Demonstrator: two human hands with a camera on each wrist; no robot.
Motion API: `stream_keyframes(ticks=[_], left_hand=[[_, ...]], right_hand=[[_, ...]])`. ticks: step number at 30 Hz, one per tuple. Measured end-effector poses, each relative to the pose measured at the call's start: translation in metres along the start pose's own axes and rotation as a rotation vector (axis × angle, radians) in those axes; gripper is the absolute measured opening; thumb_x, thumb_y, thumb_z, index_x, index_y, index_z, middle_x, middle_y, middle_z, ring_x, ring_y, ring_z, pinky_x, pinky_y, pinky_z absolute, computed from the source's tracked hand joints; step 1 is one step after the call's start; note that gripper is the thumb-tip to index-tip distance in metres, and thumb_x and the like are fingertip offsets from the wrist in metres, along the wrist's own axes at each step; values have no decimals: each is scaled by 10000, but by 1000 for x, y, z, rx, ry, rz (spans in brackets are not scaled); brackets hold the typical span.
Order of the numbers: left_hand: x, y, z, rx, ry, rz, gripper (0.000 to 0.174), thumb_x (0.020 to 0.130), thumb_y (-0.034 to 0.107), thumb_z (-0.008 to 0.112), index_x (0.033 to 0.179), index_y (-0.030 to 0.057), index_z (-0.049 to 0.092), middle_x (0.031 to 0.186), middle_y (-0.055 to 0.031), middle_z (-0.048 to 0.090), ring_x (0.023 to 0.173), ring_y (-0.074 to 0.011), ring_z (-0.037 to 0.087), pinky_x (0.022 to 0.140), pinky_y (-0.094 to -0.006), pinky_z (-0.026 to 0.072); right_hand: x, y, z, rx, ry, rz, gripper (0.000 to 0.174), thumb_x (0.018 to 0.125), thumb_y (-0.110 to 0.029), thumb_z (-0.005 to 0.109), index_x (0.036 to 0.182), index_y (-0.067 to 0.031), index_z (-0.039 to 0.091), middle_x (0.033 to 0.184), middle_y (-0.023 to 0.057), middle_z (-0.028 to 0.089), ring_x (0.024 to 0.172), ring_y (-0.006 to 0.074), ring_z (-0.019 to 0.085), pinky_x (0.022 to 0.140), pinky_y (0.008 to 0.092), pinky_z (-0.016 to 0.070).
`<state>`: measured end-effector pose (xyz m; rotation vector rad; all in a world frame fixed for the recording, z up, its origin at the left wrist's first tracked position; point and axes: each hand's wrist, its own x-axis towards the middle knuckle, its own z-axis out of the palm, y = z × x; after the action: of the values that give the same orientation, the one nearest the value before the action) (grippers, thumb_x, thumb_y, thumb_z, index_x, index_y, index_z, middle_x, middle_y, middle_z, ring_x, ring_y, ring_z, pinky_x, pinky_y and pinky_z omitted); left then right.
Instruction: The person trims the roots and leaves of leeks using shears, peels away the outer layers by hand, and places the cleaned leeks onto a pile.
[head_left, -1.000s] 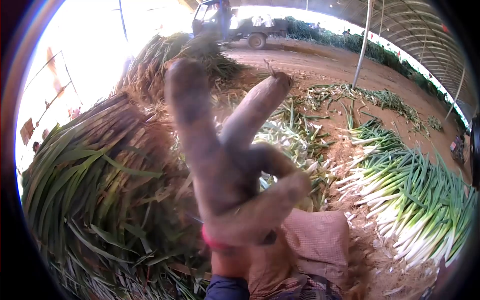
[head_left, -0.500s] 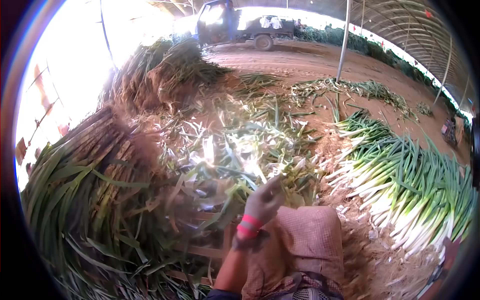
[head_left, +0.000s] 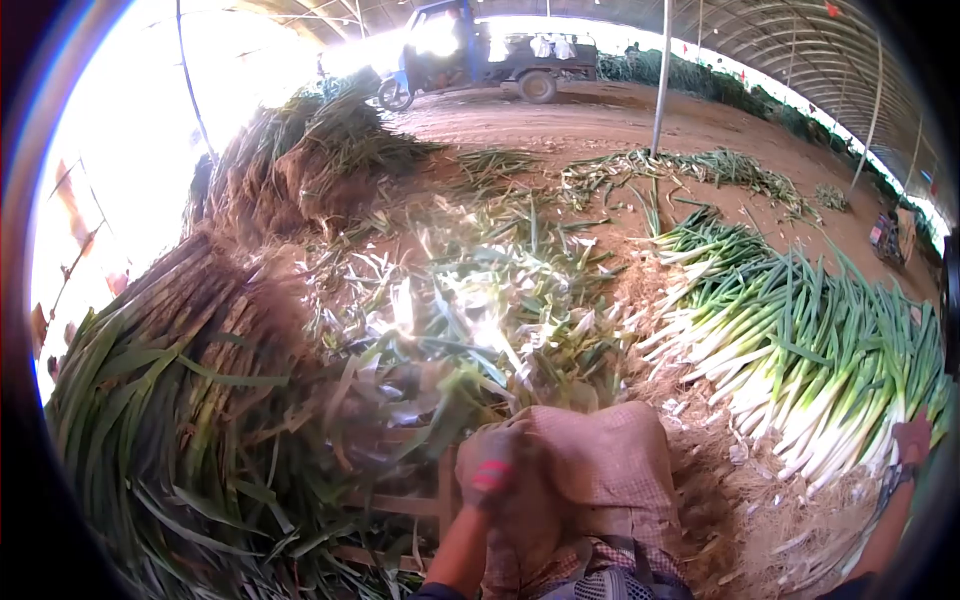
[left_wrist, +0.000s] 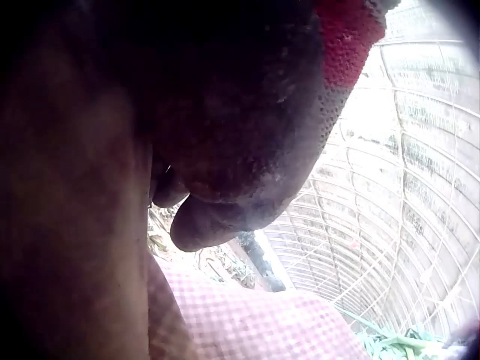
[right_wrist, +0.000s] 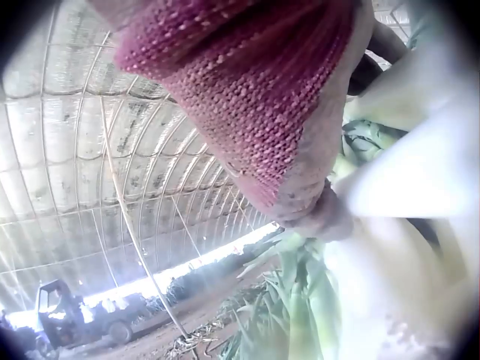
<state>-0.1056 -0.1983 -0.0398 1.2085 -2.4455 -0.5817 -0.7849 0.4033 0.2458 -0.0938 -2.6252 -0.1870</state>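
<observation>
My left hand (head_left: 490, 458), in a dirty glove with a red cuff, rests by my cloth-covered knee, fingers loosely curled and nothing in them. Dark fingertips (left_wrist: 199, 225) bend downward over the pink checked cloth (left_wrist: 262, 322) in the left wrist view. Far to the right, my gloved right hand (head_left: 910, 440) is at the near end of a row of cleaned green onions (head_left: 800, 370). The right wrist view shows its pink knitted glove (right_wrist: 255, 97) with fingers curled at thick white stalks (right_wrist: 397, 277), blurred close to the camera; the palm is hidden.
Uncleaned green onions (head_left: 170, 420) are heaped at my left, and another rooty bundle (head_left: 300, 170) stands behind. Peeled leaves (head_left: 480, 320) litter the ground ahead. Beyond are a metal post (head_left: 662, 80) and a blue three-wheeled truck (head_left: 480, 60).
My left hand has dropped from close before the head camera to my knee. My right hand has come into view at the row's near end. The view has turned slightly rightward.
</observation>
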Motion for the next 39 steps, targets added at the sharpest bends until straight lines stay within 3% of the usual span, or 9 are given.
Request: stream_keyframes(ticks=[9, 13, 14, 15, 16, 18, 20, 33, 39], left_hand=[[-2, 14, -18, -3, -17, -4, 524, 852, 406, 754, 1333, 199, 731, 1193, -146, 757, 1102, -360, 706, 957, -464, 559], [-1, 42, -48, -127, -104, -74, 424, 889, 244, 739, 1285, 91, 750, 1099, -177, 778, 985, -368, 746, 887, -426, 588], [2, 37, -38, -26, -124, -44, 396, 897, 200, 733, 1268, 63, 754, 1079, -181, 782, 974, -363, 752, 877, -414, 592], [0, 34, -32, -332, -93, -74, 377, 884, 180, 754, 1237, 48, 766, 1065, -188, 785, 995, -331, 759, 895, -398, 587], [0, 67, -47, -459, -198, -155, 372, 877, 163, 767, 1225, 34, 765, 1085, -187, 786, 1013, -303, 760, 919, -377, 579], [-6, 66, -29, -289, -75, 12, 394, 871, 178, 771, 1224, 5, 751, 1124, -173, 783, 1025, -284, 749, 933, -373, 568], [10, 3, 7, -386, -105, -16, 401, 873, 183, 766, 1228, -1, 746, 1137, -168, 780, 1028, -284, 744, 936, -375, 565], [25, 1, 19, -97, -113, -21, 489, 857, 314, 770, 1256, 31, 741, 1164, -171, 774, 1074, -324, 742, 967, -409, 567], [35, -10, 32, -89, -140, 4, 482, 855, 324, 760, 1244, 40, 747, 1158, -174, 774, 1080, -338, 741, 960, -426, 563]], right_hand=[[-27, -43, -32, -149, -70, 6, 786, 854, -285, 742, 1521, -30, 415, 1289, 338, 639, 1201, 462, 663, 1040, 491, 551], [-9, 3, 54, 127, 297, -372, 555, 842, -315, 736, 1269, 14, 607, 1157, 245, 678, 1109, 436, 647, 958, 532, 524], [-32, -16, 30, 197, 342, -335, 401, 762, -227, 733, 1086, 5, 682, 960, 180, 692, 873, 380, 651, 789, 474, 539], [-19, -2, 62, -398, 630, -555, 283, 775, -226, 701, 949, -3, 703, 880, 178, 671, 779, 366, 623, 705, 476, 516], [-49, -40, -8, 19, 201, -292, 250, 807, -249, 679, 852, -7, 717, 935, 213, 713, 873, 374, 689, 766, 476, 561], [-80, -80, -80, 67, -113, 40, 460, 908, -264, 625, 1243, 50, 625, 1252, 308, 697, 1218, 424, 676, 1020, 461, 560], [-81, -88, -89, 91, -163, 117, 570, 917, -256, 609, 1403, 31, 524, 1284, 315, 680, 1214, 446, 667, 1024, 486, 551], [-75, 49, -123, 433, 204, 212, 472, 912, -298, 664, 1250, 27, 613, 1169, 337, 687, 1100, 511, 659, 972, 528, 545], [-99, 88, -54, 72, -268, 267, 514, 948, -343, 604, 1311, 19, 609, 1357, 314, 635, 1282, 476, 609, 1094, 517, 483]])
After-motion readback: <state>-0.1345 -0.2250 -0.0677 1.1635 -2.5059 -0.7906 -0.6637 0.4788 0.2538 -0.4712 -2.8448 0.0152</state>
